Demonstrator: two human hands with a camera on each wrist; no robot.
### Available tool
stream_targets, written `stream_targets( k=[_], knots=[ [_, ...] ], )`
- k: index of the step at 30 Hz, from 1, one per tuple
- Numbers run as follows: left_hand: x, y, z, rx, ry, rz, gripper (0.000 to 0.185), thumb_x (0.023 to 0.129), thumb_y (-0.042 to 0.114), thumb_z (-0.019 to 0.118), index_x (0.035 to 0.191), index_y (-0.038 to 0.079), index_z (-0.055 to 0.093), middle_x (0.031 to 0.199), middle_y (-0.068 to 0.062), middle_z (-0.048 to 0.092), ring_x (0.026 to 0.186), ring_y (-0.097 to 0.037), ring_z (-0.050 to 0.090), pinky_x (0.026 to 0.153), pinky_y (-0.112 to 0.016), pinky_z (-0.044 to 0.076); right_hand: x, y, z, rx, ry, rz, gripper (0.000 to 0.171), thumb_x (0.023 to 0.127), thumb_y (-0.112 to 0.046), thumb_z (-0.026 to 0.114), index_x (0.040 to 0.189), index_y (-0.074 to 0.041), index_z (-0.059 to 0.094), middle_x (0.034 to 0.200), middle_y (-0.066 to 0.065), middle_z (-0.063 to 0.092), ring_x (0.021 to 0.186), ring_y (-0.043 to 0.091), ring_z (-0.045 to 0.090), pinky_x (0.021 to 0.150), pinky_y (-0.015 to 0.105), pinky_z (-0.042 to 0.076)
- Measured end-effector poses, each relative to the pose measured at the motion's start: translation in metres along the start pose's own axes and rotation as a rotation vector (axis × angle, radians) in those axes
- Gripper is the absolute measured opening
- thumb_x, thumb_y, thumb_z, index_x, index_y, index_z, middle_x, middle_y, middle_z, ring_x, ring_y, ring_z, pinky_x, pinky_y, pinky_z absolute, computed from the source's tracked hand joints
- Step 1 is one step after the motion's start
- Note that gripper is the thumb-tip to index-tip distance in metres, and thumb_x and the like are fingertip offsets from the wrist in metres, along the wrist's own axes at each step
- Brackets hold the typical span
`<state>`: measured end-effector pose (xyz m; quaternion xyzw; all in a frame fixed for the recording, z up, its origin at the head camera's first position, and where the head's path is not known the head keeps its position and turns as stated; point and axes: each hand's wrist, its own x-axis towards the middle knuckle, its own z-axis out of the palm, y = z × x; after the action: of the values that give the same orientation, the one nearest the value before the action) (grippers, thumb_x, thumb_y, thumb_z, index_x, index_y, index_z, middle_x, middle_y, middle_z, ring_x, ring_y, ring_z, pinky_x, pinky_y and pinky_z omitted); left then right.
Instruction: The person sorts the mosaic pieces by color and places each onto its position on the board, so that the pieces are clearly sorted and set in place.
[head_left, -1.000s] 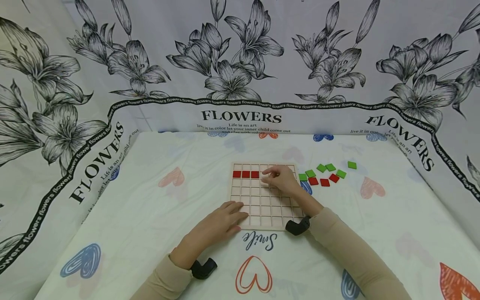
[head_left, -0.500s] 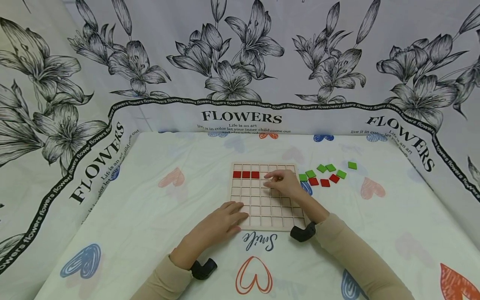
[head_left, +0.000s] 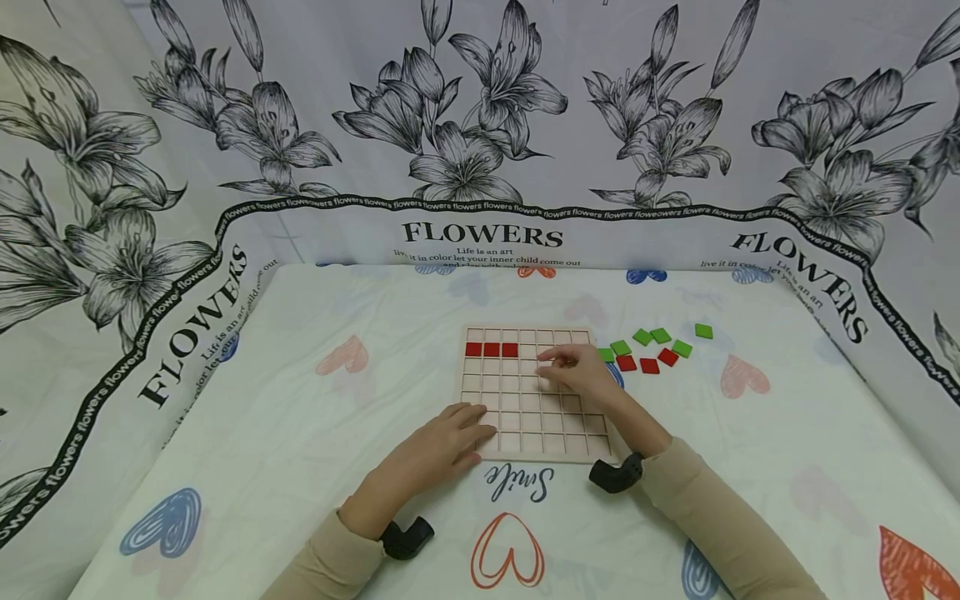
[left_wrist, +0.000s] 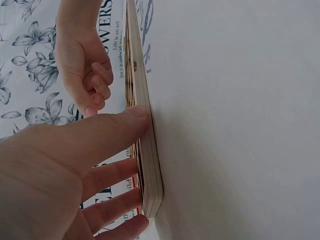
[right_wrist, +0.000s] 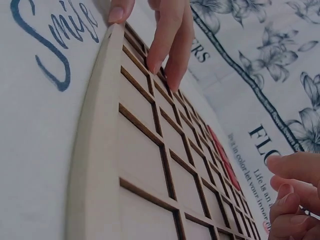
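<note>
Your board (head_left: 534, 400) looks like pale, unvarnished wood, matt, with darker laser-cut grid lines and a smooth rounded edge. The red tiles (head_left: 491, 349) and green tiles (head_left: 651, 337) you see have flat, even colour with a slight sheen, maybe painted wood or plastic. The tablecloth (head_left: 300, 433) under your hands is soft printed cloth, matt, like the backdrop (head_left: 480, 125).

Head view high, wrist views low, sharing grid board (head_left: 531, 392)
</note>
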<state>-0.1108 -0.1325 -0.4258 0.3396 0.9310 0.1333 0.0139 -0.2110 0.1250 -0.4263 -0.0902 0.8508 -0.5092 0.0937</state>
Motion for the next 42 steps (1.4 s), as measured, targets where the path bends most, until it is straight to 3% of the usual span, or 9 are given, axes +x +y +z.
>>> stream_targets(
  k=[10,21,29,36,42],
  knots=[
    [-0.001,0.0,0.0,0.008,-0.01,0.0,0.036,0.093,0.022,0.063,0.128,0.014,0.061,0.143,-0.013,0.053,0.134,-0.032,0.048,0.109,-0.044,0.046,-0.011,0.006,-0.009,-0.022,0.013,0.036,0.032,0.086,-0.019,0.072,0.112,-0.002,0.069,0.074,-0.001,0.054,0.062,0.011,0.045,0.051,0.019,0.037],
    [0.0,-0.001,0.001,0.01,-0.005,0.003,0.037,0.093,0.022,0.063,0.128,0.013,0.061,0.143,-0.013,0.053,0.134,-0.031,0.048,0.109,-0.043,0.047,-0.019,0.014,-0.022,0.011,0.035,0.082,0.035,0.087,-0.02,0.072,0.116,0.0,0.067,0.065,-0.004,0.047,0.058,0.01,0.043,0.05,0.02,0.039],
    [0.0,-0.001,0.002,0.027,-0.001,0.004,0.037,0.092,0.023,0.063,0.128,0.014,0.061,0.142,-0.013,0.053,0.133,-0.03,0.049,0.108,-0.043,0.047,-0.024,0.02,-0.03,0.0,0.051,0.07,0.037,0.086,-0.021,0.073,0.115,0.001,0.067,0.071,-0.003,0.052,0.059,0.009,0.044,0.049,0.019,0.039],
    [0.001,-0.001,0.004,0.037,0.004,0.009,0.037,0.092,0.023,0.064,0.128,0.014,0.062,0.142,-0.013,0.054,0.133,-0.031,0.049,0.108,-0.043,0.047,-0.029,0.024,-0.039,-0.02,0.098,0.148,0.035,0.088,-0.023,0.07,0.117,-0.004,0.067,0.072,-0.003,0.051,0.065,0.011,0.047,0.054,0.017,0.04],
    [0.001,-0.002,0.004,0.039,0.007,0.01,0.037,0.092,0.023,0.064,0.127,0.014,0.062,0.141,-0.013,0.054,0.132,-0.031,0.049,0.108,-0.043,0.047,-0.031,0.032,-0.047,-0.037,0.115,0.134,0.036,0.088,-0.024,0.07,0.117,-0.003,0.067,0.07,-0.004,0.05,0.067,0.009,0.047,0.056,0.018,0.04]
  ],
)
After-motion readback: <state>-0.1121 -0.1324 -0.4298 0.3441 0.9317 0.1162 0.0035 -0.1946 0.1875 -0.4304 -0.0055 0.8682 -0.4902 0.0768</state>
